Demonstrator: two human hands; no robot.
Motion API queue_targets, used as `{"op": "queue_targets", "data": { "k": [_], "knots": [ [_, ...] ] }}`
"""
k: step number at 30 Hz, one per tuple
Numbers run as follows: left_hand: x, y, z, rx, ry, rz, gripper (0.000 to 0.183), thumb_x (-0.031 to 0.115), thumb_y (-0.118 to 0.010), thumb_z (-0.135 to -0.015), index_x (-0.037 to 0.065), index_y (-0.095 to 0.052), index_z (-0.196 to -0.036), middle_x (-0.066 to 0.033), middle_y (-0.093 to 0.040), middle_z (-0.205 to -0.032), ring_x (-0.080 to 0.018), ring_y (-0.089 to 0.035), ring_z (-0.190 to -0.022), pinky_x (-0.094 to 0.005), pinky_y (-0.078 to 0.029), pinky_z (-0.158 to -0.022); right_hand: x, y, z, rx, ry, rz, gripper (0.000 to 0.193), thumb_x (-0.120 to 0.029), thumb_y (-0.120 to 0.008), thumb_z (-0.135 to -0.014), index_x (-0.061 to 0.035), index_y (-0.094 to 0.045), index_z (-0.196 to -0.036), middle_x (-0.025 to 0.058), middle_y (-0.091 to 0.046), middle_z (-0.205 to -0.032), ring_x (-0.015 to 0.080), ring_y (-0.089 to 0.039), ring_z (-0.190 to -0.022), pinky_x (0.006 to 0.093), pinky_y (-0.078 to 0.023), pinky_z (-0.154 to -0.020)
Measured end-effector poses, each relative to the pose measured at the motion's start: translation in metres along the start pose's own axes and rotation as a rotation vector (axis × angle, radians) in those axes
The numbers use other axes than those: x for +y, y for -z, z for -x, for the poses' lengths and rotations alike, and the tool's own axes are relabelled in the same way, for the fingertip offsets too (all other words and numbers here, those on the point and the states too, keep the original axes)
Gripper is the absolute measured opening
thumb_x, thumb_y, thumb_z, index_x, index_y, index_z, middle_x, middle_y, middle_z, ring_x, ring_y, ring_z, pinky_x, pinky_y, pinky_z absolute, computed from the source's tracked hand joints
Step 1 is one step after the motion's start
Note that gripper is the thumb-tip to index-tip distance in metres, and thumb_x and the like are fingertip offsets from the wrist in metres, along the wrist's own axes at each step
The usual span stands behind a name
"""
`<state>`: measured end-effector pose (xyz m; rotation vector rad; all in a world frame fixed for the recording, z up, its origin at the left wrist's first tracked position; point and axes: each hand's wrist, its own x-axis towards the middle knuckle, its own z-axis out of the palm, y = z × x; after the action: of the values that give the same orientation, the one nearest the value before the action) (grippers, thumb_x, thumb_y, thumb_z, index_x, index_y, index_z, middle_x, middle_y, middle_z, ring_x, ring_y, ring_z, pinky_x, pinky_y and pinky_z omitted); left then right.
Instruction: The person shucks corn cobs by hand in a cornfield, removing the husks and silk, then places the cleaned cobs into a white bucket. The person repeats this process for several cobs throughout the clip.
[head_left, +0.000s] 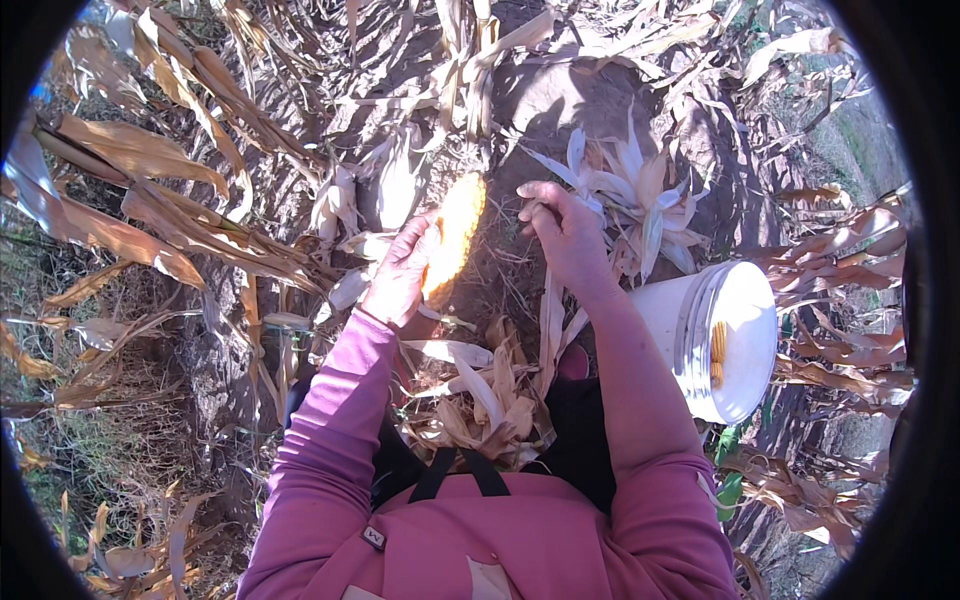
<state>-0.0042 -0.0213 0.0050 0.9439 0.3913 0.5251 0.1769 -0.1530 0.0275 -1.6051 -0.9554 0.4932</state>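
Observation:
A husked yellow ear of corn (458,240) is gripped in my left hand (405,262), its tip pointing up and away from me. Bright sun washes out part of its kernels. Just to the right of the ear, apart from it, my right hand (565,232) is raised with its fingers bent and thumb side toward the corn. Nothing shows between those fingers. Below the hands, between my legs, lies a heap of dry corn husks (480,410).
A white bucket (670,320) stands at my right, with yellow corn ears (718,352) inside. Pale husks (640,200) lie spread on the soil beyond my right hand. Dry corn stalks (170,220) lean in from the left, and more dry leaves (840,280) stand at the right.

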Motion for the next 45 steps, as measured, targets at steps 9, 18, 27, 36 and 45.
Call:
{"op": "queue_targets", "data": {
  "k": [9, 18, 27, 36, 45],
  "knots": [
    [-0.003, 0.004, 0.0, -0.182, 0.082, -0.154, 0.039, 0.015, -0.055, -0.093, 0.004, -0.046, -0.129, -0.0032, -0.057, -0.117, -0.0105, -0.055, -0.104, -0.0258, -0.045, -0.09, -0.026, -0.003, -0.001, -0.095, -0.246, -0.436, 0.026, -0.024, -0.051, -0.096, -0.0023, -0.059, -0.107, 0.001, -0.061, -0.086, 0.0075, -0.057, -0.078, 0.0225, -0.045, -0.071],
    [0.002, -0.001, 0.002, -0.086, 0.18, 0.044, 0.053, 0.044, -0.04, -0.097, 0.0, -0.047, -0.125, -0.0157, -0.063, -0.104, -0.022, -0.063, -0.09, -0.032, -0.051, -0.08, -0.016, -0.004, 0.0, -0.106, -0.213, -0.36, 0.023, -0.024, -0.053, -0.094, -0.0022, -0.059, -0.092, 0.0015, -0.061, -0.08, 0.008, -0.057, -0.07, 0.0239, -0.046, -0.068],
    [0.004, -0.002, -0.002, 0.087, 0.152, 0.221, 0.051, 0.048, -0.045, -0.094, 0.007, -0.05, -0.124, -0.005, -0.063, -0.106, -0.0155, -0.062, -0.09, -0.0303, -0.051, -0.079, -0.034, -0.037, 0.019, -0.219, -0.103, 0.036, 0.025, -0.021, -0.067, -0.081, 0.0011, -0.06, -0.092, 0.0115, -0.063, -0.073, 0.0158, -0.06, -0.066, 0.0291, -0.046, -0.063],
    [-0.002, -0.002, -0.005, 0.067, 0.033, 0.26, 0.044, 0.029, -0.056, -0.092, 0.006, -0.045, -0.128, -0.0071, -0.055, -0.118, -0.0199, -0.056, -0.106, -0.0372, -0.046, -0.092, -0.028, -0.04, 0.02, -0.202, 0.053, 0.103, 0.022, -0.018, -0.065, -0.083, 0.0009, -0.059, -0.093, 0.0057, -0.06, -0.075, 0.0085, -0.054, -0.065, 0.0246, -0.045, -0.061],
    [-0.001, 0.001, -0.007, 0.088, -0.024, 0.289, 0.037, 0.016, -0.06, -0.089, 0.007, -0.046, -0.123, -0.0071, -0.058, -0.11, -0.0188, -0.058, -0.102, -0.0365, -0.047, -0.091, -0.028, -0.044, 0.024, -0.201, 0.109, 0.132, 0.033, -0.026, -0.064, -0.078, -0.0008, -0.056, -0.097, 0.0153, -0.062, -0.091, 0.0301, -0.063, -0.08, 0.0368, -0.049, -0.072]
  ]
}}
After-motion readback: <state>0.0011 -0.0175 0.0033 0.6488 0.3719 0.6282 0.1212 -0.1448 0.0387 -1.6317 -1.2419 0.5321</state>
